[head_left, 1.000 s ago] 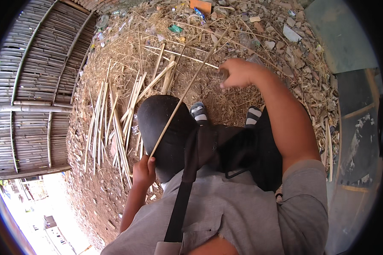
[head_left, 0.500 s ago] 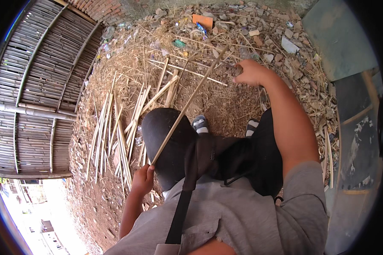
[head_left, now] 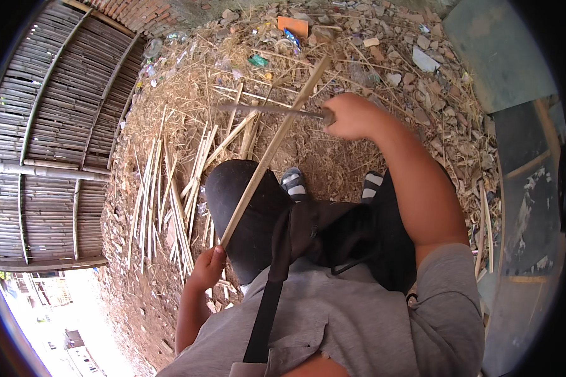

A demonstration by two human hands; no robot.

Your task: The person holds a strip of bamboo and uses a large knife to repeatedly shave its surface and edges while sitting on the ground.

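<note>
My left hand (head_left: 208, 267) is closed around the near end of a long, pale bamboo strip (head_left: 261, 168). The strip slants up over my left knee, its far end raised toward the rubble. In my closed right hand (head_left: 353, 117) is the handle of a long-bladed knife (head_left: 310, 114). Its dark blade points left and crosses the strip's upper part; whether the two touch, I cannot tell. Thumb and fingertips of the left hand press on the strip near my knee.
Several split bamboo strips (head_left: 183, 220) lie on the ground left of my knee. A thicker wooden piece (head_left: 249, 139) lies between my feet and the straw. Broken bricks, straw and an orange piece (head_left: 294, 26) litter the far ground. A bamboo-slat wall (head_left: 56, 81) stands left, grey panels (head_left: 503, 63) right.
My right hand has moved left and slightly down, and the knife blade now shows across the strip. The strip has turned, showing a wider, paler face.
</note>
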